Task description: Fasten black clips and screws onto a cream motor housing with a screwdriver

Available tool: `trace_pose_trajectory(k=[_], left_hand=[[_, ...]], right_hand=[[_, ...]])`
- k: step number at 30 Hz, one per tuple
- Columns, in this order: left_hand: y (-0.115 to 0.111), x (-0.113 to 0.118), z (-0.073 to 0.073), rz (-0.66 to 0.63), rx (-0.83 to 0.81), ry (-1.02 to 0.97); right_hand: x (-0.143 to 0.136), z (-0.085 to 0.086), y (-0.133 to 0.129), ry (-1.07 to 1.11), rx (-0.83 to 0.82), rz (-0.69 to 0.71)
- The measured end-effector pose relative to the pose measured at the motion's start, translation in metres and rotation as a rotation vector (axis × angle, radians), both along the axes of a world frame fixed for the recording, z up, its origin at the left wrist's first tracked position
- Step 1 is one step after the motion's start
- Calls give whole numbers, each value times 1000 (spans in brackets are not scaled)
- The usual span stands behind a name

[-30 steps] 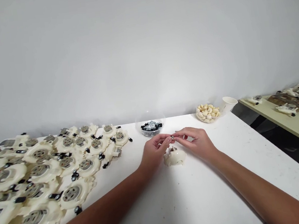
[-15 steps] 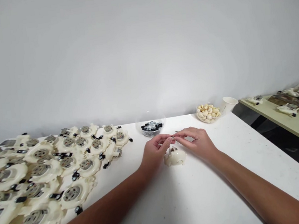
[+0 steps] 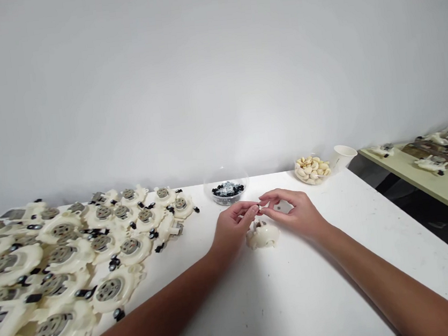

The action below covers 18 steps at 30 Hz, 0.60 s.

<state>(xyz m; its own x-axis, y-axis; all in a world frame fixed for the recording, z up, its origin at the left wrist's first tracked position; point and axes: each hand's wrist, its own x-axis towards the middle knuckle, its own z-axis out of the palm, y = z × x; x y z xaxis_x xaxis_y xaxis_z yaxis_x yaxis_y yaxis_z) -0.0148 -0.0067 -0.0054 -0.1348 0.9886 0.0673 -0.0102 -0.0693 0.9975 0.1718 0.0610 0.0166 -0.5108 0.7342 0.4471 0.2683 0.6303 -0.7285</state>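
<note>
You have a small part pinched between the thumb and fingers of your left hand; your right hand has thumb and fingertip parted just beside it — whether they touch it is too fine to tell. Below, the housing rests on the table; no black piece shows on it, so it seems less far along than the units at left, many carrying black pieces. The bowl behind holds more loose bits. Against half a second ago, your right fingertips have spread — little else differs.
</note>
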Motion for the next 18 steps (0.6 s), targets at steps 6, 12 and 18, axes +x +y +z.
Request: trace_pose_trajectory(k=[6, 12, 18], left_hand=[[1, -1, -3, 17, -42, 26], [0, 0, -3, 18, -54, 38], [1, 0, -2, 4, -31, 44]], right_hand=[[8, 0, 12, 98, -69, -195], [24, 8, 28, 410, -72, -468], [49, 13, 63, 686, -120, -612]])
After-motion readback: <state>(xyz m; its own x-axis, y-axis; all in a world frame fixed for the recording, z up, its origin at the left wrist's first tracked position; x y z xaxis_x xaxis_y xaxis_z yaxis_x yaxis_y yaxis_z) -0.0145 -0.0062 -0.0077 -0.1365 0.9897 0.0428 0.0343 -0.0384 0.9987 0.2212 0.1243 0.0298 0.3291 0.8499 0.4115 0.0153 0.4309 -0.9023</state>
